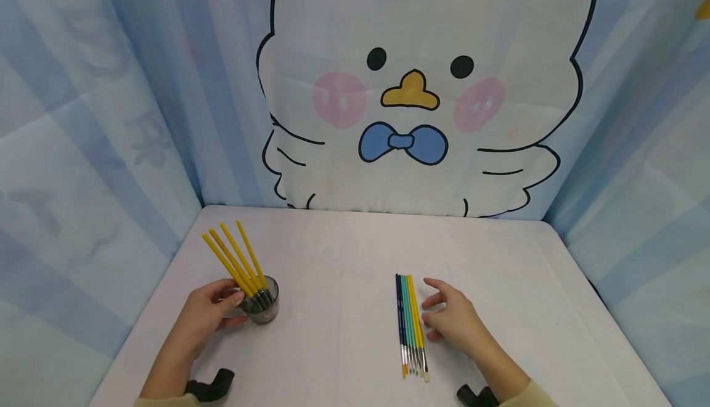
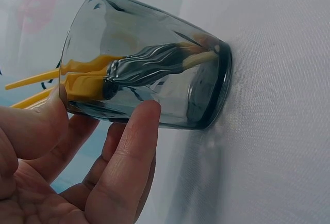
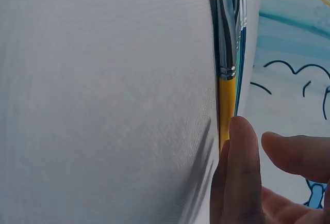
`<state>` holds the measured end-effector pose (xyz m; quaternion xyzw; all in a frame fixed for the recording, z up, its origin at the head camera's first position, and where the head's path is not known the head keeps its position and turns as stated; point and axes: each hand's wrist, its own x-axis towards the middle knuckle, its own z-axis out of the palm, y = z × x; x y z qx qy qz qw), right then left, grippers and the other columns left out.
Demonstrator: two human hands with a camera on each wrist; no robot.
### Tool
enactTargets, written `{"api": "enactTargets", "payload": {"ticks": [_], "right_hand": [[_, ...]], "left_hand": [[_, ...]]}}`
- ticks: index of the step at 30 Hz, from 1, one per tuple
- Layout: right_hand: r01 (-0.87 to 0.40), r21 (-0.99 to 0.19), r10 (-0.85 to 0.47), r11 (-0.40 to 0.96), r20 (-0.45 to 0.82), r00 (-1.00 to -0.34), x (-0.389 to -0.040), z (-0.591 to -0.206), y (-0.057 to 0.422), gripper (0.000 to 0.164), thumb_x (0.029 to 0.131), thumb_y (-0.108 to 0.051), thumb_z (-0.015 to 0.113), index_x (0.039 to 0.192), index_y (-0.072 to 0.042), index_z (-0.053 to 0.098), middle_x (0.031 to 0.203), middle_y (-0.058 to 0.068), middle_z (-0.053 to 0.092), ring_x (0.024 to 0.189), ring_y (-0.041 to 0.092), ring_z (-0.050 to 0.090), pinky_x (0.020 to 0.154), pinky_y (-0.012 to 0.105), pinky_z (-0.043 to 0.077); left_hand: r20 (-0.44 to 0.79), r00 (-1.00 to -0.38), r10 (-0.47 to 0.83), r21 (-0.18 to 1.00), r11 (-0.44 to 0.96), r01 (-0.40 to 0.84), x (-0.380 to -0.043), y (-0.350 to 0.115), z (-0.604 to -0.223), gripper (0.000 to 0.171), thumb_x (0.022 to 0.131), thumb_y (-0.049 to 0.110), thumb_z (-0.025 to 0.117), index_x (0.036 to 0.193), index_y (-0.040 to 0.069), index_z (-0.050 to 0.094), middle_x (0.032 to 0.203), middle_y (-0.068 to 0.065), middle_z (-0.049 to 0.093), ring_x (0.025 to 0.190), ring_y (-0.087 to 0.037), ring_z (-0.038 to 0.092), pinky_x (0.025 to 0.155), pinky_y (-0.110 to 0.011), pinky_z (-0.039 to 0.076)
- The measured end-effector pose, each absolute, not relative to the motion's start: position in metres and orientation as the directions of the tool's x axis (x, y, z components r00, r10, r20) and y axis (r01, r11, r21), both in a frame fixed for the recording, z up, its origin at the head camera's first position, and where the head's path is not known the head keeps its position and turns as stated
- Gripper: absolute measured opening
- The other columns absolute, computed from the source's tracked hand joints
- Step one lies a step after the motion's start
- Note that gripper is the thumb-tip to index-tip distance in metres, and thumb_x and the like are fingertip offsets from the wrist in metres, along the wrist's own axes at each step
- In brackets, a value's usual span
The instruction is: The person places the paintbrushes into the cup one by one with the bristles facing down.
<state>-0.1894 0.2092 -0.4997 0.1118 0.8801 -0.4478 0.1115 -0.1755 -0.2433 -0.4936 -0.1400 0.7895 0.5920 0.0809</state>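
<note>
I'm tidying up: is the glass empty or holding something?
Holding something: yellow brushes are in the glass, handles sticking out past its rim, metal ferrules showing through its wall.

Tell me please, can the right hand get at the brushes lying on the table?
Probably yes: the right hand is just beside those brushes, with nothing visible blocking it.

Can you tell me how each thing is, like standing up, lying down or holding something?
Grey see-through glass cup: upright, brushes inside.
Four yellow-handled paintbrushes: leaning in the cup, bristles down.
Row of thin dark-blue, teal and yellow-handled paintbrushes: lying flat, side by side.
Left hand: holding the cup.
Right hand: beside the row, holding nothing.
</note>
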Motion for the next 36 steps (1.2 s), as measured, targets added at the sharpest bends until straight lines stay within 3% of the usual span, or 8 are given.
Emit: {"api": "enactTargets", "payload": {"ticks": [9,36], "right_hand": [[0.287,-0.696,0.107,0.658,-0.291,-0.951,-0.190,-0.505,0.202,0.077,0.086,-0.003,0.086,0.156,-0.012,0.054,0.092,0.007,0.063,0.057,0.021,0.060,0.052,0.027,0.063],[0.245,-0.554,0.102,0.796,-0.277,-0.955,-0.195,-0.503,0.190,0.067,0.084,-0.002,0.079,0.148,-0.005,0.060,0.079,0.008,0.060,0.051,0.018,0.060,0.045,0.020,0.051]], "left_hand": [[-0.296,-0.947,-0.121,0.916,0.244,-0.317,-0.177,-0.244,-0.494,0.044,0.109,0.011,0.064,0.148,-0.008,0.056,0.132,-0.025,0.061,0.114,-0.028,0.069,0.084,-0.037,0.072],[-0.302,-0.947,-0.112,0.917,0.239,-0.321,-0.178,-0.244,-0.493,0.044,0.110,0.011,0.062,0.149,-0.008,0.054,0.132,-0.024,0.061,0.118,-0.030,0.067,0.084,-0.037,0.072]]}}
